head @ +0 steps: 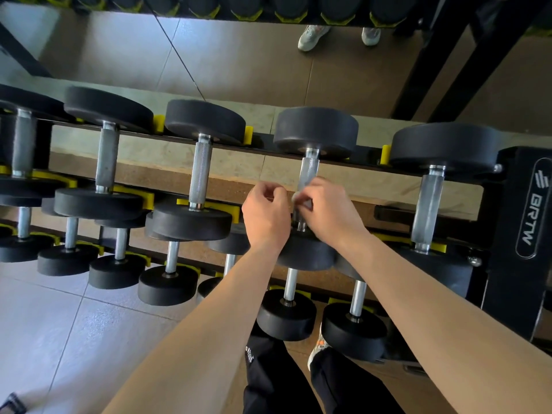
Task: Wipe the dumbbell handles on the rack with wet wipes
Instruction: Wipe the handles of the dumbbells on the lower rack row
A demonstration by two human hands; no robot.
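Head view, left to right. Tiled floor (44, 324) at lower left. A two-tier dumbbell rack (525, 204) spans the frame, with black round-headed dumbbells resting in yellow cradles (159, 124). Upper tier: the third dumbbell's knurled handle (200, 171) is bare and untouched. The left hand (265, 213) is just left of the fourth handle (309, 171), fingers curled, fingertips close to the wet wipe (301, 201); whether it grips the wipe cannot be told. The wipe, a small pale wad, lies against the lower part of the fourth handle, between the two hands. The right hand (328, 207) pinches the wipe with curled fingers, covering the handle's lower end. The fifth handle (427, 204) stands well apart to the right, beside the rack's end panel lettered "BRTW".
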